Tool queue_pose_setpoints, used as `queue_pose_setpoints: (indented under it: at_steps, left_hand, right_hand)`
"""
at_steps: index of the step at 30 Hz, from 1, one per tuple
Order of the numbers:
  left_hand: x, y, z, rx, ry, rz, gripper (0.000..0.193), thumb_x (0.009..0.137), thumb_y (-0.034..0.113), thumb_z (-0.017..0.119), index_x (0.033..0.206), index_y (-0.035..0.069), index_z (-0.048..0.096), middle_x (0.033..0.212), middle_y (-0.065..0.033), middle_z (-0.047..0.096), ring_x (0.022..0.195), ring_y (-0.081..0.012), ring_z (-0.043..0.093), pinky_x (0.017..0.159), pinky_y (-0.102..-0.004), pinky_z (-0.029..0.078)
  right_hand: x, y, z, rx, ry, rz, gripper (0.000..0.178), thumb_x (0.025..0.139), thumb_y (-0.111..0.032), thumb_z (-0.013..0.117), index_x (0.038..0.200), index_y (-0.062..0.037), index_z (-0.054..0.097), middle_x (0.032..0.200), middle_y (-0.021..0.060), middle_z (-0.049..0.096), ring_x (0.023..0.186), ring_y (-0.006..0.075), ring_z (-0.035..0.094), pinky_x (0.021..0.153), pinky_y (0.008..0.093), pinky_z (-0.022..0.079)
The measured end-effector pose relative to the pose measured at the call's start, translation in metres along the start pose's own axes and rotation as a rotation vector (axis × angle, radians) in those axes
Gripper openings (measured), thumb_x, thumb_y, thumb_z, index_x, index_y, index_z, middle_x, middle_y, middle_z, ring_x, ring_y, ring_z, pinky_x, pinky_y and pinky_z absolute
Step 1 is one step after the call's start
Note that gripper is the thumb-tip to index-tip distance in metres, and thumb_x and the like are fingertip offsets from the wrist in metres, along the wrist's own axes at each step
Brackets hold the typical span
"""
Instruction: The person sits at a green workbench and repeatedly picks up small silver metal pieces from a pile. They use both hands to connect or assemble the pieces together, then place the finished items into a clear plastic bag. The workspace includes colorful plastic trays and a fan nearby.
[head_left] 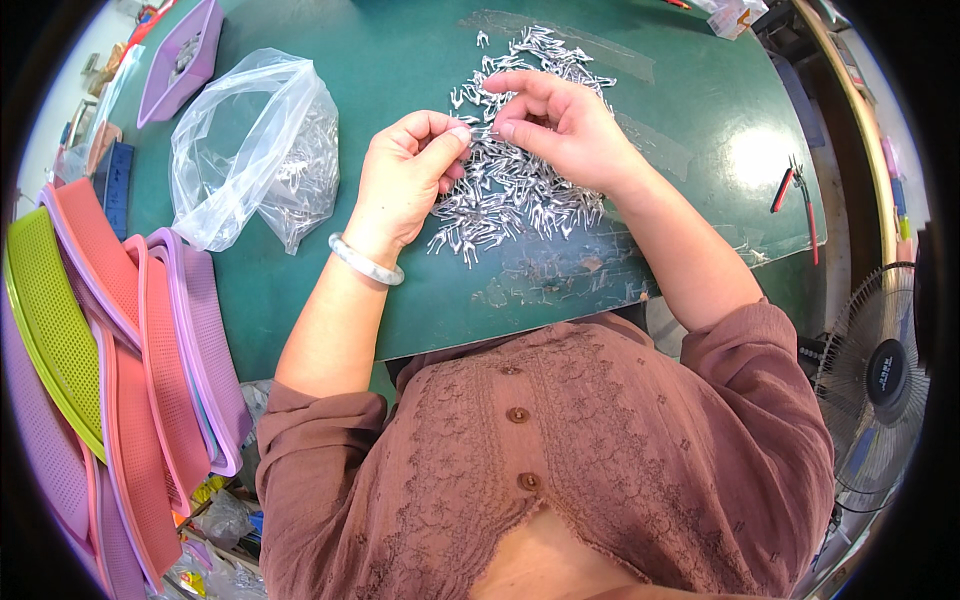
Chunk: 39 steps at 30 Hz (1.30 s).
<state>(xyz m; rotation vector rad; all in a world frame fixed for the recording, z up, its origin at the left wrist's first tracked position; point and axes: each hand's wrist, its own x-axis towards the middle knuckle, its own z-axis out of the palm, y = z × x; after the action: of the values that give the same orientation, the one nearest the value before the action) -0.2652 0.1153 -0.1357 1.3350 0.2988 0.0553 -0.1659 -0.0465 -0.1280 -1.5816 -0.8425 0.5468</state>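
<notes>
A loose heap of small, silvery forked metal pieces is spread over the green tabletop. Above its left side my left hand is closed in a pinch, thumb against forefinger, with a small silvery metal piece at the fingertips. My right hand hovers over the upper part of the heap, close to the left fingertips. Its thumb and a curled finger come together, while another finger stretches out above them. Whatever lies between those right fingertips is too small to make out.
An open clear plastic bag with more metal pieces stands left of the heap, and a purple tray lies beyond it. Stacked perforated plastic baskets crowd the left side. Red-handled pliers lie at the right edge, near a fan.
</notes>
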Motion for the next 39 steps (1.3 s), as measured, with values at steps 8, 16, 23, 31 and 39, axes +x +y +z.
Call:
queue_pose_setpoints:
  at_steps: [8,16,23,31,39]
  left_hand:
    - [0.0005,-0.0003,-0.0012,-0.122,-0.045,-0.025,0.013,0.084,0.007,0.056,0.094,0.0,0.059,0.076,-0.0038,0.06,0.059,-0.0064,0.053,0.052,-0.0175,0.043]
    - [0.0005,0.0006,-0.0012,-0.171,-0.067,-0.056,0.014,0.084,0.004,0.055,0.097,0.0,0.059,0.08,-0.0044,0.062,0.063,-0.0078,0.056,0.055,-0.0183,0.046]
    - [-0.0008,0.002,0.0012,-0.173,-0.066,-0.051,0.014,0.084,0.005,0.057,0.097,0.001,0.059,0.079,-0.0038,0.062,0.063,-0.0076,0.056,0.055,-0.0179,0.045]
    - [-0.0019,0.0011,0.0032,-0.19,-0.055,-0.046,0.012,0.084,0.005,0.058,0.095,0.002,0.059,0.078,-0.0027,0.061,0.062,-0.0071,0.055,0.054,-0.0174,0.044]
    - [-0.0019,0.0036,0.0026,-0.292,-0.104,-0.07,0.019,0.088,0.01,0.052,0.102,-0.002,0.057,0.086,-0.0087,0.061,0.076,-0.0152,0.061,0.068,-0.0253,0.051]
  right_hand:
    - [0.001,0.0005,-0.0009,0.13,-0.015,0.105,0.04,0.079,0.0,0.059,0.118,0.0011,0.048,0.078,0.0003,0.059,0.076,0.0066,0.055,0.072,0.0204,0.044]
    - [0.0016,0.0014,0.0001,0.233,0.003,0.095,0.041,0.079,0.0,0.059,0.118,0.0024,0.047,0.078,0.0012,0.059,0.076,0.007,0.056,0.072,0.02,0.044]
    - [0.0008,0.0012,0.0022,0.251,0.026,0.087,0.041,0.078,0.002,0.058,0.118,0.0021,0.047,0.078,0.0008,0.058,0.075,0.007,0.055,0.072,0.0203,0.045]
    - [0.0011,0.0017,0.0012,0.191,-0.006,0.116,0.041,0.078,0.001,0.059,0.118,0.0017,0.047,0.078,-0.0003,0.058,0.076,0.0057,0.054,0.072,0.019,0.043]
    - [0.0006,0.0058,0.0058,0.172,0.096,-0.063,0.04,0.077,0.0,0.06,0.115,0.0011,0.049,0.079,0.0021,0.06,0.073,0.0072,0.054,0.067,0.0213,0.044]
